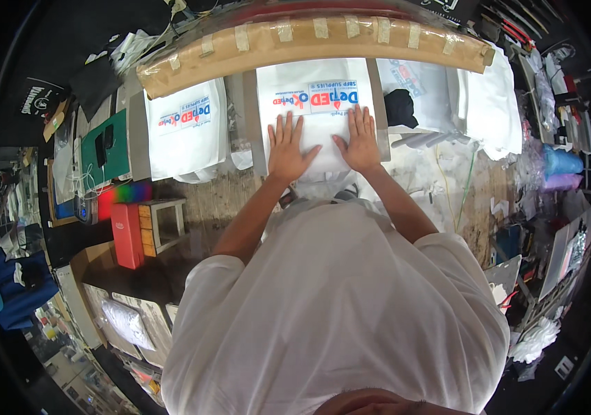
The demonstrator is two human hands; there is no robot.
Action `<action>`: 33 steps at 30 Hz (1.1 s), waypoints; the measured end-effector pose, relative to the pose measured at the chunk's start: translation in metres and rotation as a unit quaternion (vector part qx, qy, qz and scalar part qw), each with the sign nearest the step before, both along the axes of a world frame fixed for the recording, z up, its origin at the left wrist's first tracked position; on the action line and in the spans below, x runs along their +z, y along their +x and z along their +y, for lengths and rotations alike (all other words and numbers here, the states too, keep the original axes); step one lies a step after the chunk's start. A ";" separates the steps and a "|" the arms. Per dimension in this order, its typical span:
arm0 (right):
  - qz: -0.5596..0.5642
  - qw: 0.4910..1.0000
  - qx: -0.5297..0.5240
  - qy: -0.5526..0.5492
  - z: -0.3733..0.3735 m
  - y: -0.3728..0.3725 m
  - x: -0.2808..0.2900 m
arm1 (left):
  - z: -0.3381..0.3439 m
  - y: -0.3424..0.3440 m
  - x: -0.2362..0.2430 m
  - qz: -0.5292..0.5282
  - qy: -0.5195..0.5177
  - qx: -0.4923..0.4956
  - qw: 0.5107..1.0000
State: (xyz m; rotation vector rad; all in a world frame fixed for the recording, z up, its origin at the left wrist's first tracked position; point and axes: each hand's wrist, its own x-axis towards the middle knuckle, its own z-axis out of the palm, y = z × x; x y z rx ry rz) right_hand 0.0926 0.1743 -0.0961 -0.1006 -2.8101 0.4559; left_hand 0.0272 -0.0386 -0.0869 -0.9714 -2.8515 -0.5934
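While both forearms reach up from the lower part of the head view, the left hand (286, 152) and the right hand (360, 146) lie palm down on a flat white sheet of fabric-like material (317, 128) with red and blue print. Their fingers are extended and slightly spread, the thumbs point toward each other, and neither hand grasps anything. The fingertips reach the lower edge of the printed area. The sheet lies in the middle of the row, directly in front of the person, on a grey-brown rectangular board (383, 121) whose edges show at either side.

Just to the left lies a second white sheet with the same kind of print (185, 138), and farther left a green rectangular mat (107, 155) carries a dark phone-shaped object (104, 144). To the right, a crumpled black cloth (400, 108) sits beside a white sheet with pale blue print (413, 77); more white material (491, 111) hangs beyond. Across the top runs a long brown paper-covered bar (299, 40) with strips of tape. At lower left, a tall red box (126, 235) stands against a small wooden stool-like frame (162, 225).
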 end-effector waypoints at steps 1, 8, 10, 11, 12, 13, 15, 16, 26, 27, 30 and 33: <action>0.002 1.000 0.003 0.000 0.001 0.000 0.001 | 0.000 0.000 0.000 0.000 0.001 0.002 1.000; 0.000 1.000 0.000 -0.005 0.002 0.000 -0.001 | 0.002 0.001 0.000 -0.001 0.000 0.007 1.000; 0.001 1.000 -0.003 -0.007 0.002 0.000 0.000 | 0.002 0.002 -0.002 0.002 0.001 0.012 1.000; 0.000 1.000 0.000 -0.007 0.002 0.000 0.001 | 0.002 0.002 -0.003 0.003 0.002 0.018 1.000; -0.002 1.000 0.003 -0.007 0.002 -0.001 0.002 | 0.002 0.003 -0.004 0.004 0.003 0.024 1.000; -0.005 1.000 0.005 -0.007 0.002 0.000 0.002 | 0.002 0.003 -0.005 0.005 0.002 0.024 1.000; -0.002 1.000 0.001 -0.011 0.002 0.000 0.001 | 0.002 0.004 -0.006 0.009 -0.002 0.025 1.000; 0.000 1.000 0.001 -0.013 0.002 -0.001 0.001 | 0.002 0.004 -0.005 0.008 -0.001 0.022 1.000; 0.008 1.000 -0.006 -0.015 0.001 0.000 -0.001 | 0.001 0.003 -0.005 0.010 0.000 0.017 1.000; 0.006 1.000 -0.006 -0.015 0.001 0.000 -0.001 | 0.001 0.003 -0.005 0.010 0.000 0.017 1.000; 0.000 1.000 -0.008 -0.014 0.000 0.000 -0.001 | 0.000 0.002 -0.004 0.005 0.005 0.016 1.000; -0.011 1.000 -0.014 -0.010 -0.001 0.000 0.001 | -0.001 0.001 -0.003 0.000 0.014 0.011 1.000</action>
